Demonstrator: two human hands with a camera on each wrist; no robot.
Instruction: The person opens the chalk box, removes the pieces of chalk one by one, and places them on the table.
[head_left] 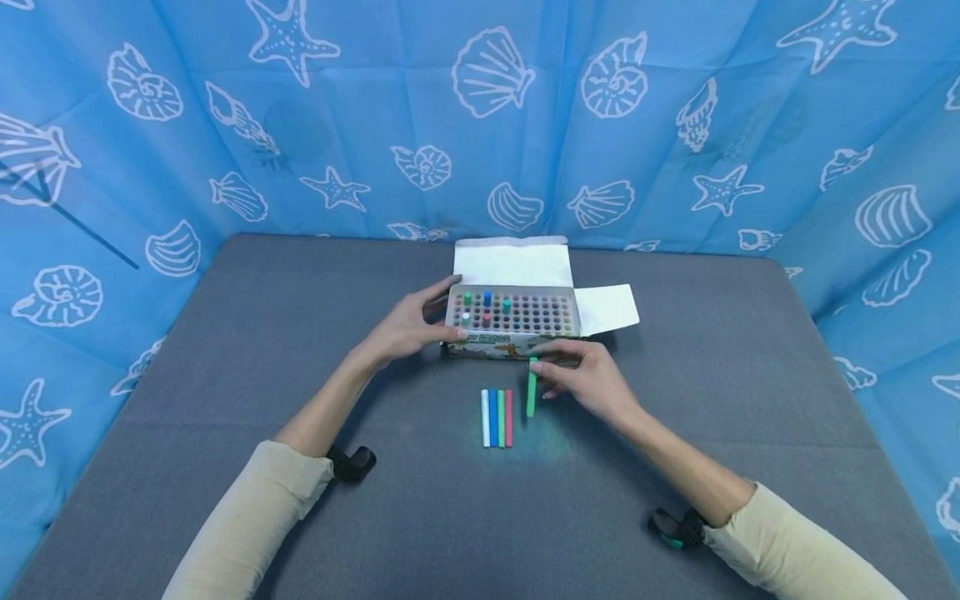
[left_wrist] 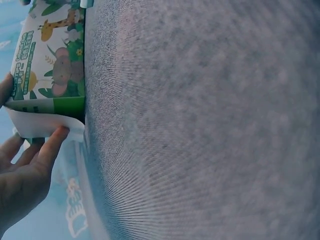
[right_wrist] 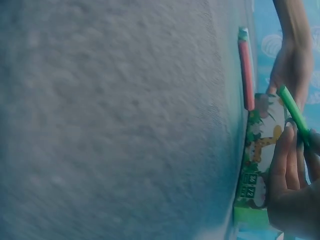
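Observation:
My right hand (head_left: 588, 377) pinches a green chalk stick (head_left: 532, 387) between thumb and fingers, just in front of the box. The stick hangs lengthwise toward me, and its free end shows in the right wrist view. My left hand (head_left: 408, 327) grips the left end of an open chalk box (head_left: 491, 344), thumb at the front edge and fingers round the far side. Inside is a holder (head_left: 536, 312) with rows of holes; several coloured sticks stand up from its left part. Side by side on the table lie a white (head_left: 484, 418), a blue (head_left: 492, 418), a green (head_left: 501, 418) and a pink chalk stick (head_left: 509, 418).
The box's white lid (head_left: 513, 263) stands folded back, and a white side flap (head_left: 607, 309) sticks out to the right. Greenish dust marks the grey table (head_left: 435, 517) near the row. A blue shell-print curtain (head_left: 360, 100) hangs behind the table.

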